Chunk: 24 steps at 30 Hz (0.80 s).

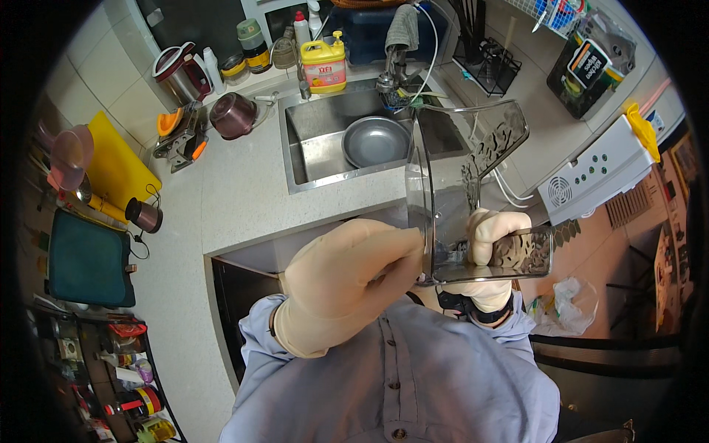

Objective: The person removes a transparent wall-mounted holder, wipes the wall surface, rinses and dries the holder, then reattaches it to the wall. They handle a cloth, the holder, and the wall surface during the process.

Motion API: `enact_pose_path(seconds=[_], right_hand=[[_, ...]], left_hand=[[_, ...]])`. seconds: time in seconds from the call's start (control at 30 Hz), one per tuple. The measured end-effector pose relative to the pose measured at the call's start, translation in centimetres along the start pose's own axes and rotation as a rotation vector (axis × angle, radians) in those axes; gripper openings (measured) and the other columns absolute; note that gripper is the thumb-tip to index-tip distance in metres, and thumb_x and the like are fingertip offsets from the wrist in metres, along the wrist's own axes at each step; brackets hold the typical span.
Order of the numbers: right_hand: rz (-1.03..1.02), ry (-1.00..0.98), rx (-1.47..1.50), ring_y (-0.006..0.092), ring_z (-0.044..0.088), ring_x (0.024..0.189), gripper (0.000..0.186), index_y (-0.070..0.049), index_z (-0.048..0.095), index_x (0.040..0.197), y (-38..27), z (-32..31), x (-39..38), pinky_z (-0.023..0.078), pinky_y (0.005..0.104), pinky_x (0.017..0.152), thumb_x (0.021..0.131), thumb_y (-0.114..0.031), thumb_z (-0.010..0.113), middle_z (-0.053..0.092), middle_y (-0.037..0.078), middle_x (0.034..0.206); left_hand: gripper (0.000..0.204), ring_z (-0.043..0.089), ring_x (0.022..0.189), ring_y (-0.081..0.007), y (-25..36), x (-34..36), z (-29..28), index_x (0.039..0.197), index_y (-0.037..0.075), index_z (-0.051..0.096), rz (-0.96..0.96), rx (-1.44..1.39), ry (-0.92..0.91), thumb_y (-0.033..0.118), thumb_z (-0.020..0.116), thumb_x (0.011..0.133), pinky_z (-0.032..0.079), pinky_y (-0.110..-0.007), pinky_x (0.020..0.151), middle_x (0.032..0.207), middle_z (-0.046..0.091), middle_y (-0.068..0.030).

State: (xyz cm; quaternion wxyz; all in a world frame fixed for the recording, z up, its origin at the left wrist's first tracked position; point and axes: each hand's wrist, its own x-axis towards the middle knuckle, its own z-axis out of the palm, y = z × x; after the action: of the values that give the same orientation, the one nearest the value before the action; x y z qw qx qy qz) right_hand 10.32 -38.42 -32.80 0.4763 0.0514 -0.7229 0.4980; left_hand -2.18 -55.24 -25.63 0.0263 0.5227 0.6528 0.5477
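Note:
I hold a clear plastic bin-like piece (pixel 450 214) with patterned dark marks, upright over the counter's front edge and partly in front of the sink. My left hand (pixel 347 284), in a cream glove, has its fingers closed at the piece's lower left edge. My right hand (pixel 493 236), also gloved, grips its lower right part, with fingers curled over inside it. Behind it, a grey round pan (pixel 375 140) lies in the steel sink (pixel 310 159).
A yellow jug (pixel 323 70) and faucet stand behind the sink. A maroon pot (pixel 233 118), metal tool (pixel 177 140) and yellow board (pixel 122 166) are on the left, above a spice rack (pixel 136 376). A white appliance (pixel 591 170) is at right, a plastic bag (pixel 576 303) below.

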Motion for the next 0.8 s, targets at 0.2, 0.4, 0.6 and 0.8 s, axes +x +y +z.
enact_pose_path(seconds=[0.2,0.4,0.6,0.8], right_hand=[[-0.006,-0.028,0.009,0.0085,0.042,0.065,0.072,-0.007,0.044,0.101,-0.09,-0.1,0.33,0.038,0.0248,0.063,0.055,-0.015,0.099,0.046,-0.003,0.074],[0.133,0.069,-0.055,0.0106,0.051,0.075,0.073,-0.008,0.046,0.104,0.05,0.15,-0.36,0.043,0.0258,0.072,0.053,-0.014,0.098,0.052,0.001,0.086],[0.202,0.106,-0.009,0.0097,0.053,0.082,0.075,-0.005,0.048,0.103,0.26,0.24,-0.51,0.046,0.0258,0.079,0.048,-0.016,0.099,0.054,0.001,0.092],[0.142,0.068,-0.12,0.0075,0.052,0.071,0.075,-0.004,0.052,0.098,-0.06,-0.02,0.21,0.046,0.0244,0.072,0.045,-0.021,0.101,0.055,-0.001,0.079]], left_hand=[[0.018,0.06,0.064,-0.0189,-0.09,0.14,-0.28,0.086,0.006,0.069,-0.024,-0.049,0.0,-0.004,0.072,0.072,0.049,-0.028,0.059,0.075,0.061,-0.0056],[0.016,0.062,0.065,-0.017,-0.33,0.16,-0.41,0.088,0.005,0.07,-0.038,-0.125,-0.004,-0.004,0.071,0.074,0.05,-0.026,0.059,0.076,0.062,-0.0069],[0.014,0.064,0.065,-0.0153,-0.58,0.21,-0.11,0.09,0.004,0.07,-0.042,-0.101,0.033,-0.002,0.071,0.078,0.051,-0.026,0.059,0.077,0.064,-0.0066],[0.014,0.06,0.07,-0.0092,-0.38,0.28,-0.36,0.09,-0.002,0.072,-0.127,-0.131,-0.009,-0.007,0.066,0.078,0.047,-0.022,0.063,0.081,0.064,-0.0048]])
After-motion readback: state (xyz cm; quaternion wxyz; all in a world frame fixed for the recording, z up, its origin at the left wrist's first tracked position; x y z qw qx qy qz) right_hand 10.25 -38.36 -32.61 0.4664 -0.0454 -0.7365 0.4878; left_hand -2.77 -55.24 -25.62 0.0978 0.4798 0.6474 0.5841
